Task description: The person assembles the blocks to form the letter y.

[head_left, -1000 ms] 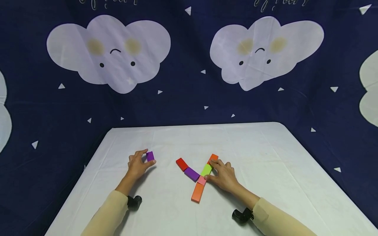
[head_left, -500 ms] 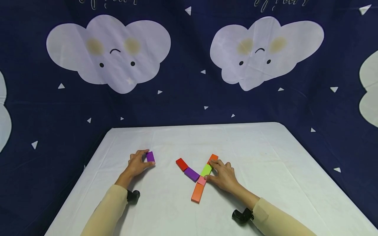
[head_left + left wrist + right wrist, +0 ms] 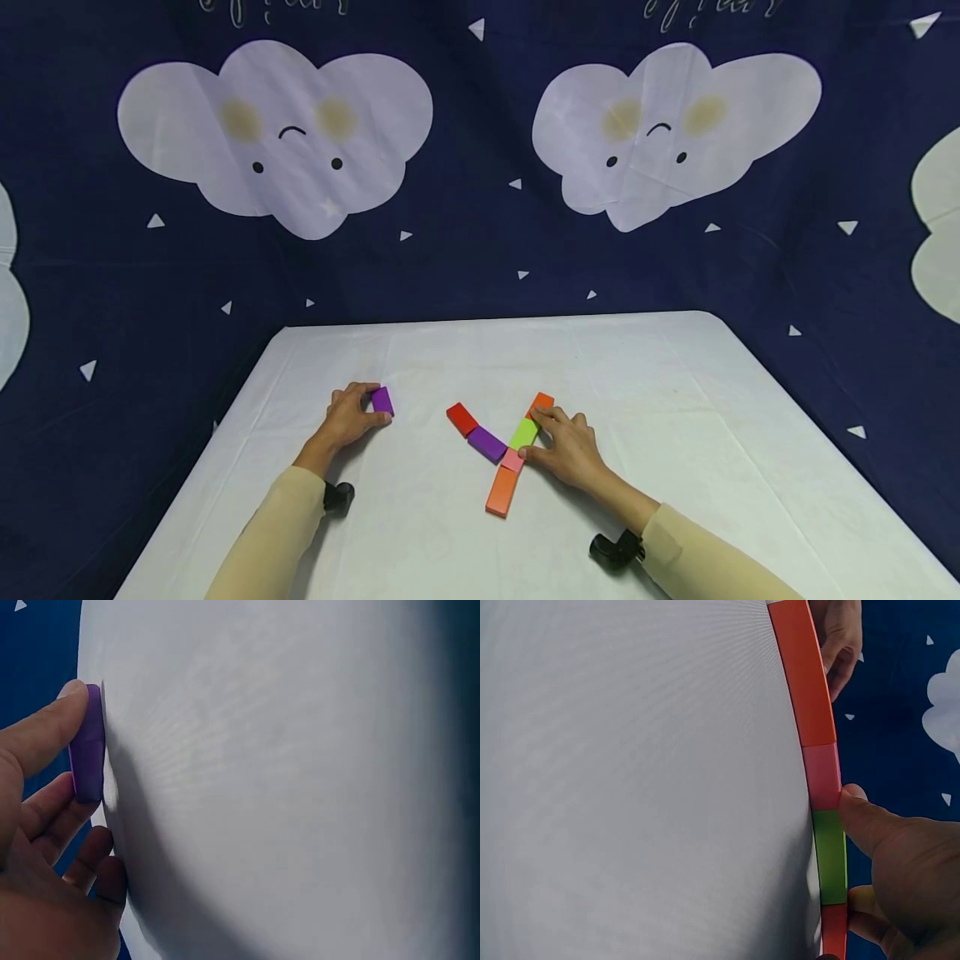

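On the left of the table, my left hand [image 3: 349, 417] pinches a purple block [image 3: 382, 401] between thumb and fingertips. The left wrist view shows this purple block [image 3: 88, 746] close to the white surface; contact with it is unclear. My right hand [image 3: 570, 446] holds the lime green block [image 3: 524, 432] lengthwise, thumb by its joint with the pink block [image 3: 512, 459], a fingertip at the far orange block [image 3: 542, 403]. A near orange block [image 3: 502, 492] continues that row. A second purple block [image 3: 487, 444] and a red block [image 3: 462, 418] branch off to the left.
The blocks form a Y shape lying on a white-covered table [image 3: 630, 358]. Behind the table hangs a dark blue cloth [image 3: 465, 283] printed with clouds and small triangles. Black wrist cameras [image 3: 340, 499] stick out beneath both forearms.
My left hand has shifted very slightly and its wrist has turned a little, with the purple block still in its pinch. The right hand and the Y of blocks stay in place.
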A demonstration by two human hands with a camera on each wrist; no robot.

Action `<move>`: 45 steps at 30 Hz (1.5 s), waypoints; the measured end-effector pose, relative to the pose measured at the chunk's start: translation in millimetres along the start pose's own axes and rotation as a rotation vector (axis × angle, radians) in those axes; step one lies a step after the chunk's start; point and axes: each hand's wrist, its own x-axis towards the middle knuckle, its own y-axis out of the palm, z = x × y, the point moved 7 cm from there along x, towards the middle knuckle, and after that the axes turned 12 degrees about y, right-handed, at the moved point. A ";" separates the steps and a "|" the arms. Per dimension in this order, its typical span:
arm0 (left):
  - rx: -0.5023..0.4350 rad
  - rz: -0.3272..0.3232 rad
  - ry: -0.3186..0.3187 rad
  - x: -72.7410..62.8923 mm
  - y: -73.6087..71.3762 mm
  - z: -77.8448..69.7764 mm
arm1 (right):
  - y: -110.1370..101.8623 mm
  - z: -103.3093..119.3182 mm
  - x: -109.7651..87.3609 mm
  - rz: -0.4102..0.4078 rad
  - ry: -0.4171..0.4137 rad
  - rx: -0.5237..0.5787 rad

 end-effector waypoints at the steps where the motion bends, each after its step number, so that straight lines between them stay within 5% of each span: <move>1: 0.002 0.000 0.000 0.4 -0.1 0.0 | 0.0 0.1 -0.2 0.000 0.000 0.000; 10: -0.013 -0.001 -0.009 -0.2 -1.9 -8.0 | 1.0 -0.1 -0.2 0.006 0.006 -0.003; 20: -0.038 0.007 0.072 -13.0 5.5 -39.4 | 0.7 0.8 -0.7 0.006 0.002 0.000; 36: -0.176 0.061 0.191 -60.7 34.2 -92.8 | -0.4 0.7 -0.7 0.011 0.007 0.010; 45: -0.194 0.144 0.266 -90.2 52.8 -114.5 | -0.8 0.4 -1.3 0.012 0.003 0.020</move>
